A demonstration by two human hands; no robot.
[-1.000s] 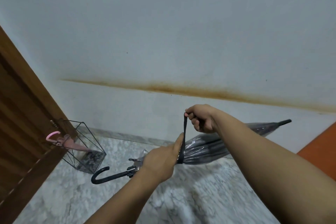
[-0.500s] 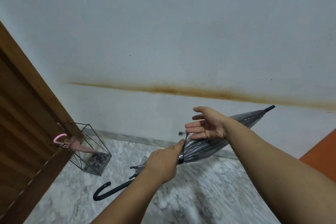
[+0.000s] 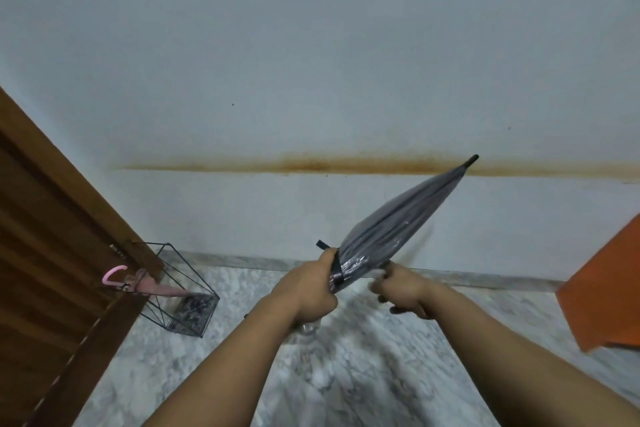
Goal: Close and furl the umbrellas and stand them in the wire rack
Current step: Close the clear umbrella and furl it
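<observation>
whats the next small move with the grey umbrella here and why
Probably swing the grey umbrella tip-down toward the wire rack. It looks furled, with the strap around it under the left hand, while the right hand sits beside it. The pink umbrella already leans in the rack.

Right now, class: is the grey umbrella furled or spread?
Furled. The grey umbrella has its canopy gathered into a narrow cone, with a dark strap round its lower end beside the left hand.
</observation>
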